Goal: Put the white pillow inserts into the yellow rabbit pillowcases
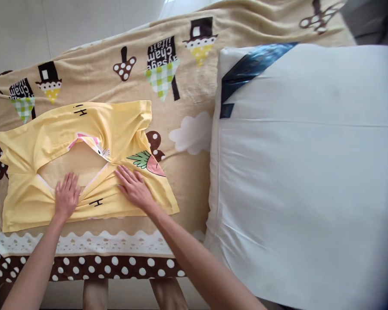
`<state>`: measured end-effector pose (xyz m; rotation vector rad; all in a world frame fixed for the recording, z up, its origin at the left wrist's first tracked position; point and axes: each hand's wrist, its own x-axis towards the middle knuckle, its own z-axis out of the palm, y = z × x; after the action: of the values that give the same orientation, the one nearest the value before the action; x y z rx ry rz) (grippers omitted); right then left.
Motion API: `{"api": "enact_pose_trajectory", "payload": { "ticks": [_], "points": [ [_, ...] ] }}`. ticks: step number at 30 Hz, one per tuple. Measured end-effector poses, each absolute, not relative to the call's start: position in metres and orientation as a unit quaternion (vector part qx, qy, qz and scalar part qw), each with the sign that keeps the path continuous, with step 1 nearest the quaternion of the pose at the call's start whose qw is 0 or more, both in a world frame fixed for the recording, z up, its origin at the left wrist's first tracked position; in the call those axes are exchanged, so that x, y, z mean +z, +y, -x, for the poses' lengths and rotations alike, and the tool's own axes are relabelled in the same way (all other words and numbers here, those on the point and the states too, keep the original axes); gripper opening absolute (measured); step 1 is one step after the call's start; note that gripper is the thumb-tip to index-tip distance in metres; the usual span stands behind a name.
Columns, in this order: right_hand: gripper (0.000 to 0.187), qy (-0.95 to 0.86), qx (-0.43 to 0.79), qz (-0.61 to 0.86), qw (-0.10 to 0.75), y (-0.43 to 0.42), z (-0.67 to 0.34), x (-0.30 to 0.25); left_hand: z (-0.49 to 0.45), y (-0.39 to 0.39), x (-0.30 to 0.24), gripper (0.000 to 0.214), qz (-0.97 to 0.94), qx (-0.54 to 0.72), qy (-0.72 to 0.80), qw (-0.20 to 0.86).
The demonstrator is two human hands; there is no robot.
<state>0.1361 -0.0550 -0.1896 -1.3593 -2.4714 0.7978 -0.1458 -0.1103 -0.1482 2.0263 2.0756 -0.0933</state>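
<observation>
A yellow pillowcase (29, 206) with a printed carrot, a rabbit face and "Hi" lettering lies spread on a beige blanket (194, 181). Its opening gapes in the middle, showing the inner layer of cloth. My left hand (67, 196) rests flat at the near edge of that opening, fingers stretched out and slightly blurred. On the cloth just right of the opening lies my right hand (134, 185), palm down with fingers extended. Neither hand grips anything. The cloth is creased around both hands.
A large white pillow (304, 172) with a dark blue corner band lies to the right on the blanket. The blanket's near edge has a brown polka-dot border (116, 268). Pale floor tiles (16, 34) show beyond the far edge. My legs (95, 295) are below.
</observation>
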Motion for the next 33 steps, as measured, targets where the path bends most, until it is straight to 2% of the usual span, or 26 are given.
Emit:
{"api": "enact_pose_trajectory", "payload": {
  "ticks": [5, 11, 14, 17, 21, 23, 25, 27, 30, 32, 33],
  "points": [
    [0.048, -0.84, 0.226, 0.491, 0.051, -0.082, -0.22, -0.197, 0.139, -0.164, -0.154, 0.053, -0.661, -0.043, 0.742, 0.105],
    [0.055, -0.731, 0.179, 0.658, 0.02, -0.166, -0.22, -0.204, 0.108, -0.168, -0.162, 0.055, -0.667, -0.09, 0.727, 0.134],
    [0.057, -0.744, 0.201, 0.637, 0.017, -0.185, -0.229, -0.178, 0.113, -0.169, -0.16, 0.056, -0.67, -0.11, 0.72, 0.144],
    [0.06, -0.744, 0.164, 0.647, 0.015, -0.169, -0.271, -0.137, 0.118, -0.165, -0.152, 0.058, -0.674, -0.118, 0.711, 0.16],
    [0.079, -0.627, 0.04, 0.778, -0.022, -0.121, -0.347, -0.096, 0.098, -0.159, -0.132, 0.055, -0.648, -0.089, 0.744, 0.137],
    [0.084, -0.595, 0.044, 0.801, -0.038, -0.098, -0.37, -0.091, 0.077, -0.162, -0.12, 0.054, -0.619, -0.044, 0.776, 0.117],
    [0.079, -0.572, 0.068, 0.817, -0.022, -0.079, -0.378, -0.092, 0.053, -0.173, -0.11, 0.054, -0.602, 0.018, 0.787, 0.132],
    [0.067, -0.526, 0.128, 0.84, 0.043, -0.063, -0.377, -0.091, 0.025, -0.191, -0.102, 0.051, -0.594, 0.075, 0.77, 0.22],
    [0.046, -0.445, 0.234, 0.852, 0.146, -0.044, -0.378, -0.082, -0.036, -0.224, -0.096, 0.051, -0.502, 0.111, 0.715, 0.474],
    [0.03, -0.416, 0.268, 0.85, 0.182, -0.038, -0.386, -0.07, -0.093, -0.244, -0.09, 0.069, -0.389, 0.121, 0.655, 0.636],
    [0.023, -0.406, 0.275, 0.85, 0.194, -0.038, -0.391, -0.063, -0.125, -0.251, -0.085, 0.088, -0.337, 0.138, 0.628, 0.688]
  ]
}}
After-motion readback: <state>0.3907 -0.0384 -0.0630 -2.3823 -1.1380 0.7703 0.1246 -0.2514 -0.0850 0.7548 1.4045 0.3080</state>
